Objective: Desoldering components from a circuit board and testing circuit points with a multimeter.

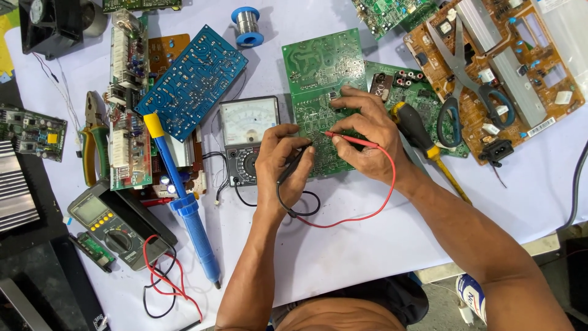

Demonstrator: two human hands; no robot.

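Note:
A green circuit board (pixel 321 67) lies solder side up in the middle of the white table. My left hand (pixel 280 162) pinches a black test probe (pixel 293 168) whose tip touches the board's lower left part. My right hand (pixel 367 132) holds a red test probe (pixel 349 140) with its tip on the board beside the black one, fingers resting on the board. Red and black leads (pixel 343 217) loop toward me. An analog multimeter (pixel 248 138) with a white dial sits just left of the board.
A blue circuit board (pixel 193 79), a blue desoldering pump (pixel 184 202), pliers (pixel 93 144) and a digital multimeter (pixel 110 230) lie left. A solder spool (pixel 247 26) is at the back. A yellow-black screwdriver (pixel 429 144), scissors (pixel 471 86) and a brown board (pixel 508 67) lie right.

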